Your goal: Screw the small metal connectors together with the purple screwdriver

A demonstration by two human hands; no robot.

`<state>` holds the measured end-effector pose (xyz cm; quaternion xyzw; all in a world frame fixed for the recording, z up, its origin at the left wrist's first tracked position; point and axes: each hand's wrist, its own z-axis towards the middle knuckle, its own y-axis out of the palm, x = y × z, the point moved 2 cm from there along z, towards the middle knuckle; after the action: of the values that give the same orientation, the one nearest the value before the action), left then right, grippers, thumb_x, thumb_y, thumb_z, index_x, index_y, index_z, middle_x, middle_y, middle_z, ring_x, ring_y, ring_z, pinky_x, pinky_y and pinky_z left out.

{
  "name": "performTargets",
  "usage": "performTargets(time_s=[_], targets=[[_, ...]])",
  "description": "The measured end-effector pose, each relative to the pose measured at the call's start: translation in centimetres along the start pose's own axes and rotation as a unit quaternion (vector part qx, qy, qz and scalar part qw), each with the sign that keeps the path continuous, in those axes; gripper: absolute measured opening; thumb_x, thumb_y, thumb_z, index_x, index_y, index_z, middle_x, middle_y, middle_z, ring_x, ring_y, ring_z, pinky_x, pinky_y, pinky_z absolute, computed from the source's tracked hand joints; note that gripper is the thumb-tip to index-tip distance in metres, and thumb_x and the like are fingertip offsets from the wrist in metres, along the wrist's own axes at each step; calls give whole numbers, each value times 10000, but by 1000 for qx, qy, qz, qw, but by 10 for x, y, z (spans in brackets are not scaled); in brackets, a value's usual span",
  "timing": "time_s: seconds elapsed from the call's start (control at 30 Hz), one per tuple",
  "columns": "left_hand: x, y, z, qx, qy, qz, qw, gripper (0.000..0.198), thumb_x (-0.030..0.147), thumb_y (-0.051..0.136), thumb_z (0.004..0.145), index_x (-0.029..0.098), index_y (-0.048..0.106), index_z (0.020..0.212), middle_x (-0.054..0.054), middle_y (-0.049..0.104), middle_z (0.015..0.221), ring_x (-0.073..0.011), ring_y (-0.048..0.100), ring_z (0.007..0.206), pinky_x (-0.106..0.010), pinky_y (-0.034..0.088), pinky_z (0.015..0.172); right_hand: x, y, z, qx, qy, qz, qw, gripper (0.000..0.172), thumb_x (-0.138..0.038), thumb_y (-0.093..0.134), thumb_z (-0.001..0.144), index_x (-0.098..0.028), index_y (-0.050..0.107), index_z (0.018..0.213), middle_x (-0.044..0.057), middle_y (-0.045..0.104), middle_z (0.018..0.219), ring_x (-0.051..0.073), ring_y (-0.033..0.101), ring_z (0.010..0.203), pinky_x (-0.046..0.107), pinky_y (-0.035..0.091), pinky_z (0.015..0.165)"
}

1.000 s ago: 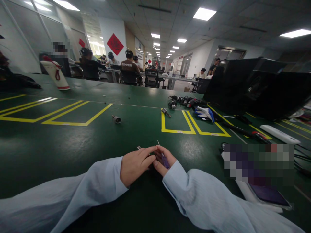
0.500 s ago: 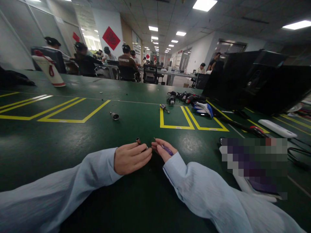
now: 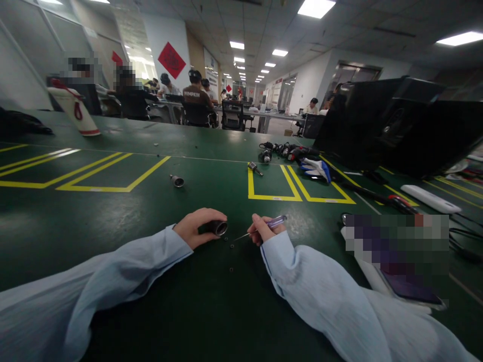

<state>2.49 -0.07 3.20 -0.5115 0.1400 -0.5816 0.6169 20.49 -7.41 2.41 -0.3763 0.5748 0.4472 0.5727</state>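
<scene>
My left hand is closed round a dark metal socket, its round mouth turned to the right, low over the green table. In my right hand is a thin screwdriver with a clear purple handle. Its slim shaft points left and down, the tip close to a small nut-like ring; whether they touch I cannot tell. One similar ring lies just by the socket, and another ring nearer to me. Beyond my left hand, a second metal socket rests on its side.
A metal bit lies by yellow tape marks. Behind it are dark tools and a blue-white glove. Black cases stand at right, near a white bar-shaped device. A white cup stands far left. Several people sit beyond.
My hands have moved apart. The socket has been turned so its open mouth shows, and the screwdriver now points left and down. Small rings now show on the table between my hands.
</scene>
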Motion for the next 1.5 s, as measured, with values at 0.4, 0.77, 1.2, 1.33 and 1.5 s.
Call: performTargets(time_s=[0.4, 0.77, 1.2, 1.33, 1.5], targets=[[13, 7, 1, 86, -135, -145, 976, 353, 250, 571, 707, 166, 483, 1038, -87, 580, 971, -179, 592, 789, -297, 521, 622, 6, 2, -6, -11, -58, -123, 991, 396, -449, 466, 737, -174, 543, 462, -42, 425, 343, 63, 383, 319, 195, 306, 365], [27, 21, -10, 116, -243, -341, 901, 385, 131, 600, 618, 122, 512, 993, -137, 599, 1052, -205, 615, 878, -400, 496, 810, 2, 1, -9, -4, -59, -110, 992, 382, -436, 469, 746, -173, 539, 477, -34, 444, 375, 76, 412, 348, 204, 312, 382], [43, 15, -4, 165, -333, -384, 845, 352, 133, 632, 553, 114, 580, 900, -92, 649, 944, -215, 613, 880, -394, 440, 882, -25, 3, -29, -134, -385, -185, 894, 120, -179, 461, 757, -157, 559, 691, 23, 561, 609, 120, 523, 578, 247, 412, 569], [47, 13, -1, 170, -336, -405, 833, 336, 135, 646, 543, 121, 591, 874, -86, 650, 949, -216, 612, 881, -386, 437, 882, -25, 7, -31, -143, -404, -209, 879, 97, -148, 463, 735, -153, 543, 680, 27, 562, 601, 120, 522, 575, 242, 412, 573], [43, 16, -3, 180, -325, -417, 829, 308, 135, 657, 532, 129, 592, 834, -84, 649, 953, -215, 618, 867, -375, 465, 843, -18, 10, -28, -141, -407, -203, 879, 87, -151, 466, 732, -169, 532, 679, 16, 564, 614, 116, 525, 593, 239, 414, 596]])
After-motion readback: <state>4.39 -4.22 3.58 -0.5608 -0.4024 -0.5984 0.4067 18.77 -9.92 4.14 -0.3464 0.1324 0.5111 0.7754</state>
